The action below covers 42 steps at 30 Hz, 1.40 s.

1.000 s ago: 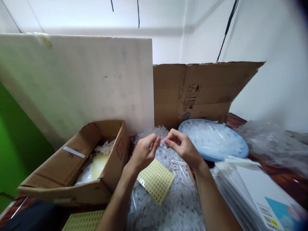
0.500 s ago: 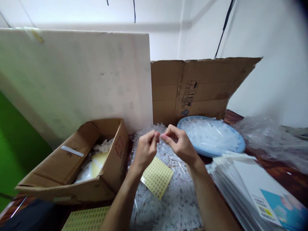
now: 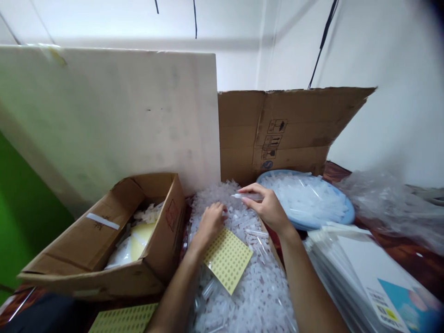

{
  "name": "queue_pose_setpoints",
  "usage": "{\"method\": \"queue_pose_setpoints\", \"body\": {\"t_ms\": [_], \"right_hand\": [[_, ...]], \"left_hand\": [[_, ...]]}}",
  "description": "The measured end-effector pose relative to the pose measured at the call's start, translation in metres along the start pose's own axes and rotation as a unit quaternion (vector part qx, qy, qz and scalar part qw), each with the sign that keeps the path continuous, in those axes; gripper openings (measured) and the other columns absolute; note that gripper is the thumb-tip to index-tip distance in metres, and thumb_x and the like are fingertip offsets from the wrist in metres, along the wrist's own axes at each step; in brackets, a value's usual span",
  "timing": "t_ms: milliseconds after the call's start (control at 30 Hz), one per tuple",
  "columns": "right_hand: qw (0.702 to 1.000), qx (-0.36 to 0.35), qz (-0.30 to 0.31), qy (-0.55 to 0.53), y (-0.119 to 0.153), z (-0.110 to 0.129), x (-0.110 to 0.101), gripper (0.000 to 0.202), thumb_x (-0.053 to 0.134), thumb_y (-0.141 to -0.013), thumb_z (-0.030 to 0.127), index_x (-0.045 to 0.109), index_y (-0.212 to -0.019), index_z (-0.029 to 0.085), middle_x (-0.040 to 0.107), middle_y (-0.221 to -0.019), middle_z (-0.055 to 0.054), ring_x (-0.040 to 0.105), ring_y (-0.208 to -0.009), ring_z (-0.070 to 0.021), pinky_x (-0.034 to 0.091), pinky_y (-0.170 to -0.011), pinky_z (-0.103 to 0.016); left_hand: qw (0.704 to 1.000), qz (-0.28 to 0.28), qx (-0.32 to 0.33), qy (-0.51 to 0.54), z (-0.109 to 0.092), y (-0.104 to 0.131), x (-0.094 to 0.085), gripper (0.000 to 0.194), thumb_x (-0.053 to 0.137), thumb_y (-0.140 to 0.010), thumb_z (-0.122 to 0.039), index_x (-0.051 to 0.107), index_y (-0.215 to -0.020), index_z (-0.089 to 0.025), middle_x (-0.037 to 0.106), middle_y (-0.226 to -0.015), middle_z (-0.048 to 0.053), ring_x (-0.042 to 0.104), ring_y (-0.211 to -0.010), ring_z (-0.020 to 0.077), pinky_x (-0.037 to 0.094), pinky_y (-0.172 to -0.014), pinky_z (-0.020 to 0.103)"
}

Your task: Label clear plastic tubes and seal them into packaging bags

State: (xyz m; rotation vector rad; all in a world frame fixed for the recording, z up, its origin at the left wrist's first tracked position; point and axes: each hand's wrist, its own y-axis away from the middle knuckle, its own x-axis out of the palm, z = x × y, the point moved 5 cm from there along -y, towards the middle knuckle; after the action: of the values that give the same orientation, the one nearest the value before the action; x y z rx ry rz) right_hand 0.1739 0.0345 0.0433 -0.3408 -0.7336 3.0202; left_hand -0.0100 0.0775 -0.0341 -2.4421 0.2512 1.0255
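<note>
My right hand (image 3: 268,206) grips a small clear plastic tube (image 3: 252,196) between thumb and fingers; its narrow white tip points left. My left hand (image 3: 211,223) is low over a heap of small translucent plastic pieces (image 3: 249,282), its fingers bent and close together at the far part of the heap. Whatever is between those fingertips is hidden. Just below my left hand, a yellow sheet of small round stickers (image 3: 229,260) lies on the heap. Several loose clear tubes (image 3: 256,232) lie on the pieces to its right.
An open cardboard box (image 3: 163,259) with plastic pieces and yellow sheets stands left. A blue basin (image 3: 348,217) full of clear tubes is back right. Stacked plastic-wrapped packs (image 3: 360,268) lie right. Another sticker sheet (image 3: 121,319) is near the front. A cardboard panel (image 3: 239,134) stands behind.
My hands have moved apart from their fingertip-to-fingertip position. The left has gone down to the heap; the right has shifted slightly right, its tube now plainly visible.
</note>
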Motion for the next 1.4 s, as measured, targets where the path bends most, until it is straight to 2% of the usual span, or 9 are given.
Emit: {"method": "queue_pose_setpoints", "body": {"t_ms": [100, 267, 533, 667, 800, 967, 1133, 1333, 1400], "right_hand": [[0.999, 0.018, -0.017, -0.022, 0.000, 0.003, -0.001, 0.019, 0.075, -0.082, 0.028, 0.073, -0.099, 0.020, 0.073, -0.098, -0.005, 0.068, -0.080, -0.0183, 0.056, -0.070, -0.029], [0.998, 0.021, -0.001, -0.055, 0.002, 0.007, 0.004, 0.019, 0.078, -0.081, 0.028, 0.071, -0.097, 0.021, 0.073, -0.093, -0.003, 0.070, -0.081, -0.0189, 0.056, -0.073, -0.030], [0.999, -0.007, -0.001, -0.052, 0.004, 0.016, -0.003, 0.017, 0.077, -0.083, 0.030, 0.069, -0.095, 0.021, 0.072, -0.102, -0.006, 0.069, -0.097, -0.0227, 0.054, -0.083, -0.035], [0.996, -0.002, 0.041, -0.075, 0.007, 0.020, 0.002, 0.016, 0.072, -0.088, 0.030, 0.064, -0.099, 0.022, 0.067, -0.106, -0.004, 0.066, -0.099, -0.0209, 0.054, -0.082, -0.032], [0.986, 0.004, 0.056, -0.154, 0.008, 0.021, 0.009, 0.023, 0.072, -0.090, 0.032, 0.055, -0.103, 0.024, 0.063, -0.101, -0.001, 0.067, -0.082, -0.0153, 0.056, -0.077, -0.030], [0.981, 0.039, 0.060, -0.178, 0.004, 0.010, 0.016, 0.029, 0.063, -0.096, 0.048, 0.048, -0.105, 0.025, 0.061, -0.072, 0.005, 0.057, -0.048, -0.0123, 0.046, -0.047, -0.025], [0.988, -0.014, 0.011, -0.154, 0.003, 0.016, 0.009, 0.033, 0.080, -0.084, 0.039, 0.058, -0.103, 0.023, 0.064, -0.100, -0.001, 0.067, -0.073, -0.0136, 0.054, -0.059, -0.024], [0.988, 0.050, 0.039, -0.144, 0.003, 0.015, 0.014, 0.031, 0.057, -0.099, 0.050, 0.060, -0.091, 0.021, 0.057, -0.057, 0.006, 0.041, -0.032, -0.0073, 0.023, -0.031, -0.020], [0.989, 0.039, 0.019, -0.141, 0.003, 0.016, 0.011, 0.030, 0.060, -0.097, 0.049, 0.061, -0.090, 0.020, 0.059, -0.059, 0.005, 0.045, -0.036, -0.0081, 0.028, -0.033, -0.020]], "left_hand": [[0.998, -0.038, 0.013, 0.039, -0.015, -0.007, -0.029, 0.012, 0.064, -0.092, -0.023, 0.065, -0.104, -0.021, 0.073, -0.104, 0.009, 0.067, -0.094, 0.0233, 0.050, -0.085, 0.035], [0.982, -0.080, 0.075, 0.153, -0.053, -0.002, -0.066, 0.016, 0.073, -0.089, -0.033, 0.068, -0.100, -0.022, 0.074, -0.094, 0.005, 0.068, -0.080, 0.0193, 0.051, -0.075, 0.029], [0.972, -0.091, 0.053, 0.209, -0.069, 0.004, -0.065, 0.015, 0.064, -0.096, -0.032, 0.065, -0.104, -0.019, 0.073, -0.083, 0.004, 0.071, -0.075, 0.0184, 0.051, -0.070, 0.028], [0.970, -0.066, 0.092, 0.217, -0.079, 0.005, -0.066, 0.014, 0.066, -0.095, -0.030, 0.069, -0.105, -0.019, 0.075, -0.096, 0.007, 0.072, -0.081, 0.0180, 0.054, -0.075, 0.028], [0.969, -0.088, 0.134, 0.186, -0.088, 0.009, -0.071, 0.014, 0.065, -0.096, -0.023, 0.072, -0.107, -0.019, 0.075, -0.102, 0.008, 0.072, -0.086, 0.0177, 0.056, -0.077, 0.027], [0.963, -0.133, 0.186, 0.141, -0.093, 0.012, -0.077, 0.016, 0.066, -0.095, -0.019, 0.071, -0.110, -0.018, 0.075, -0.101, 0.007, 0.072, -0.087, 0.0161, 0.059, -0.081, 0.027], [0.962, -0.155, 0.183, 0.131, -0.091, 0.013, -0.084, 0.015, 0.065, -0.095, -0.017, 0.071, -0.109, -0.018, 0.075, -0.102, 0.007, 0.073, -0.088, 0.0166, 0.061, -0.079, 0.027], [0.952, -0.138, 0.244, 0.119, -0.098, 0.016, -0.086, 0.014, 0.064, -0.096, -0.019, 0.073, -0.107, -0.020, 0.076, -0.103, 0.007, 0.072, -0.096, 0.0175, 0.058, -0.087, 0.030], [0.959, -0.117, 0.200, 0.162, -0.095, 0.015, -0.084, 0.019, 0.069, -0.095, -0.027, 0.071, -0.112, -0.020, 0.076, -0.109, 0.009, 0.073, -0.098, 0.0188, 0.058, -0.087, 0.030]]}}
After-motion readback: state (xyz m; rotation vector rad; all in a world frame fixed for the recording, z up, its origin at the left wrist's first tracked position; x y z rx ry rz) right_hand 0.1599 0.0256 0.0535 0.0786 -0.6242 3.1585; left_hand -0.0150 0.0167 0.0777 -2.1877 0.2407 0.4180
